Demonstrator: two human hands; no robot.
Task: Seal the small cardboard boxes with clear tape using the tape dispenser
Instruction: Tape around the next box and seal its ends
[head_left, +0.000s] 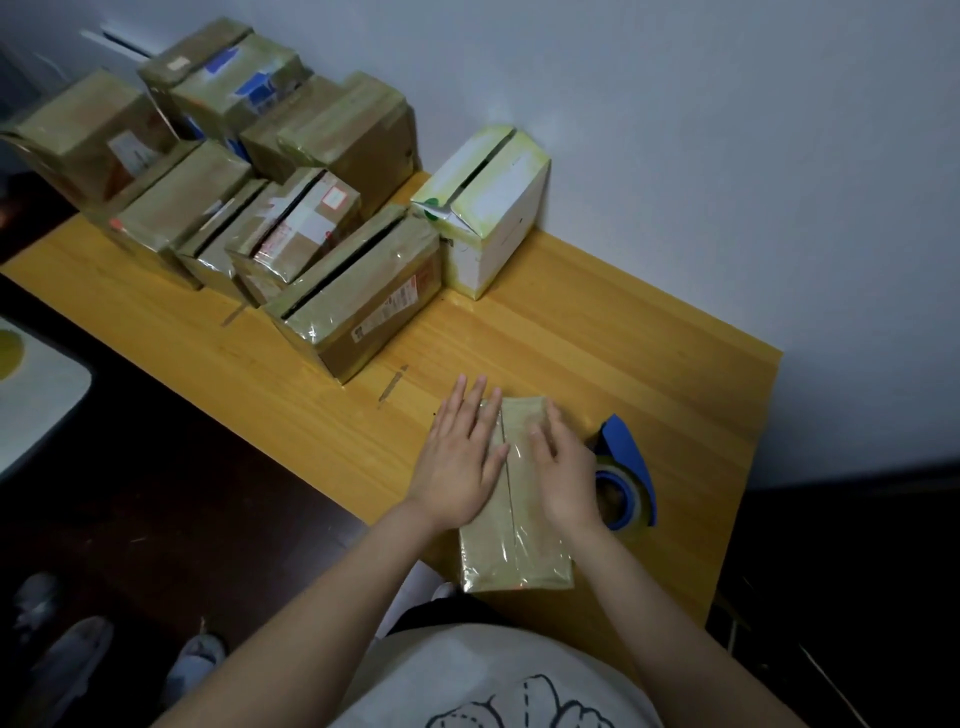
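So, head view: both hands lie flat on the small box (514, 551) near the front edge of the tabletop (597, 338), left hand (460, 457) on one flap, right hand (563, 467) on the other, with the seam between them. There's no real grip, just fingers laid out, pressing and holding nothing. It looks like the smoothing-down step (the top is glossy with tape). Next move, I'd guess: reach for the blue tape dispenser (626, 467) just beside the box, or grab another from the box pile (358, 296) at the back. Yellow wood surface, pale wall, dark floor.
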